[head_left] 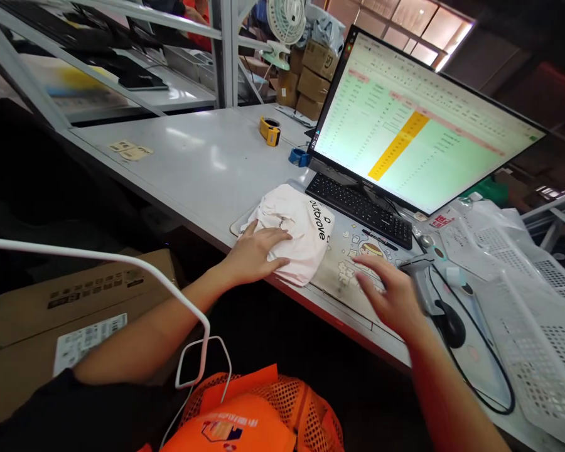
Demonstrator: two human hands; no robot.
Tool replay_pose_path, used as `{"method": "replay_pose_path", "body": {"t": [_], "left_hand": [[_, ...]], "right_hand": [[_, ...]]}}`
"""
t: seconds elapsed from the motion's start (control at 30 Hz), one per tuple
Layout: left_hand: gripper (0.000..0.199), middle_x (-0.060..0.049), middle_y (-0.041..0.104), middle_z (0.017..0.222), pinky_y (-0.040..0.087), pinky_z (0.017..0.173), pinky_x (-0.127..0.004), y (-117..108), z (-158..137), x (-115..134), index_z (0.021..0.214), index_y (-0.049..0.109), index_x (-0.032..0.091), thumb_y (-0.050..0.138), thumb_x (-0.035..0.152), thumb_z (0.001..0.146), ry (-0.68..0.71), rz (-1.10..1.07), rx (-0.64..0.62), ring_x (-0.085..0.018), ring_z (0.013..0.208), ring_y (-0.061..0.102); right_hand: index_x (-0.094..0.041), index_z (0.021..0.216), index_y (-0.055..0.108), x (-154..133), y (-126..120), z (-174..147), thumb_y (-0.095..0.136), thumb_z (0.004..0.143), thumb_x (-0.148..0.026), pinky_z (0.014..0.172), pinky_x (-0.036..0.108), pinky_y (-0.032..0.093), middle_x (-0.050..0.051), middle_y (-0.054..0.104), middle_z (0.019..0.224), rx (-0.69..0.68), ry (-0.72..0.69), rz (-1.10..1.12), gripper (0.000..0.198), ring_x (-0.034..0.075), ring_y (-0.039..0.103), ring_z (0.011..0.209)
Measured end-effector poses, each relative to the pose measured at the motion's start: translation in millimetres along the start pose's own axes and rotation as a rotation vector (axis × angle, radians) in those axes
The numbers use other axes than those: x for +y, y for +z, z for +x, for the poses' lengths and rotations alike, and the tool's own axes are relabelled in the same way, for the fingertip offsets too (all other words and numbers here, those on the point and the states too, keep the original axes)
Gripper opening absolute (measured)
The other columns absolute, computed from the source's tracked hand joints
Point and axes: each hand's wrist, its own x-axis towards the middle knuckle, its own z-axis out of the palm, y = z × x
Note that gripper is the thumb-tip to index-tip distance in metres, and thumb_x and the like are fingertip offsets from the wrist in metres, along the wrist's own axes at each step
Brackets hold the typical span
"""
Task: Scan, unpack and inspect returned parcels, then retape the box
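- The left hand is covering the 9 o'clock side of the white bundle; whether that is a bag or folded cloth, I cannot tell.
- The right forearm is running out of view at the bottom, and the perforated white baskets are being cut off by the right border; their number is hard to make out.
- The monitor is showing a table with an orange column, its writing too small to read.
- The bundle is lying at the desk's near edge, partly over a patterned mat; it is looking soft and creased, and is bearing black lettering, "outbrave", on its 2 o'clock side.
- 2 hands are showing: the left is resting on the bundle, fingers spread rather than clenched; the right hand, at the bundle's 4 o'clock, is hovering unclenched and holding nothing, near the scanner.
- 1 keyboard is sitting at the bundle's 2 o'clock, and 1 black mouse is lying just beyond the right hand.
- 2 tape rolls are standing beyond the bundle: the yellow tape roll at 11 o'clock, the blue tape roll at 12 o'clock.
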Motion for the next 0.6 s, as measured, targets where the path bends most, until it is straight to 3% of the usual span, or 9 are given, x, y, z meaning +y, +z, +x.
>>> {"method": "replay_pose_path", "body": {"t": [0.07, 0.17, 0.27, 0.37, 0.43, 0.53, 0.6], "left_hand": [[0.061, -0.013, 0.064, 0.154, 0.022, 0.137, -0.058, -3.6, 2.2, 1.7, 0.149, 0.064, 0.019, 0.066, 0.054, 0.099, -0.025, -0.07, 0.006, -0.033, 0.148, 0.055], [0.071, -0.016, 0.051, 0.166, 0.036, 0.131, -0.054, -9.9, 8.5, 1.1, 0.156, 0.057, 0.015, 0.065, 0.057, 0.098, -0.085, -0.037, 0.0, -0.035, 0.156, 0.044], [0.054, -0.017, 0.054, 0.162, 0.044, 0.123, -0.056, -9.2, 18.1, 4.3, 0.144, 0.066, 0.015, 0.067, 0.042, 0.097, -0.162, 0.151, 0.001, -0.038, 0.151, 0.046], [0.032, -0.017, 0.071, 0.134, 0.052, 0.109, -0.055, -1.5, 27.0, 13.0, 0.124, 0.074, 0.016, 0.061, 0.028, 0.097, -0.189, 0.228, 0.108, -0.038, 0.132, 0.06], [0.023, -0.014, 0.075, 0.117, 0.053, 0.104, -0.049, 3.2, 30.3, 17.3, 0.112, 0.074, 0.017, 0.058, 0.026, 0.097, -0.168, 0.122, 0.198, -0.035, 0.119, 0.065], [0.021, -0.01, 0.076, 0.104, 0.055, 0.095, -0.04, 5.6, 31.7, 17.4, 0.101, 0.072, 0.019, 0.056, 0.033, 0.099, -0.122, -0.109, 0.302, -0.028, 0.103, 0.069], [0.026, -0.009, 0.075, 0.101, 0.054, 0.09, -0.038, 5.1, 31.8, 15.6, 0.099, 0.07, 0.019, 0.054, 0.038, 0.1, -0.089, -0.173, 0.318, -0.026, 0.098, 0.07]], "right_hand": [[-0.027, 0.147, 0.066, -14.1, 36.9, 39.1, 0.059, 0.107, -0.047, 0.125, 0.056, 0.045, 0.011, 0.06, 0.159, -0.057, -0.039, 0.075, 0.046, 0.033, 0.054, 0.149], [-0.017, 0.159, 0.056, -28.3, 90.9, 81.7, 0.069, 0.1, -0.045, 0.128, 0.068, 0.034, 0.016, 0.044, 0.172, -0.146, 0.027, 0.063, 0.066, 0.043, 0.038, 0.159], [-0.015, 0.15, 0.064, -32.8, 114.5, 89.6, 0.063, 0.103, -0.038, 0.122, 0.061, 0.042, 0.018, 0.057, 0.161, -0.102, 0.03, 0.023, 0.052, 0.041, 0.053, 0.145], [-0.019, 0.126, 0.075, -28.5, 106.7, 79.4, 0.058, 0.104, -0.035, 0.106, 0.052, 0.053, 0.016, 0.077, 0.127, -0.004, 0.068, 0.048, 0.032, 0.035, 0.066, 0.118], [-0.02, 0.12, 0.074, -19.1, 90.0, 68.8, 0.061, 0.102, -0.04, 0.099, 0.046, 0.056, 0.014, 0.079, 0.113, 0.083, 0.131, 0.136, 0.029, 0.032, 0.07, 0.106], [-0.018, 0.126, 0.07, 10.2, 53.3, 41.2, 0.061, 0.101, -0.051, 0.103, 0.045, 0.056, 0.015, 0.078, 0.118, 0.268, 0.172, 0.18, 0.043, 0.031, 0.072, 0.108], [-0.015, 0.128, 0.069, 38.0, 27.2, 11.6, 0.056, 0.102, -0.054, 0.109, 0.049, 0.052, 0.018, 0.076, 0.126, 0.342, 0.219, 0.046, 0.049, 0.035, 0.068, 0.118]]}}
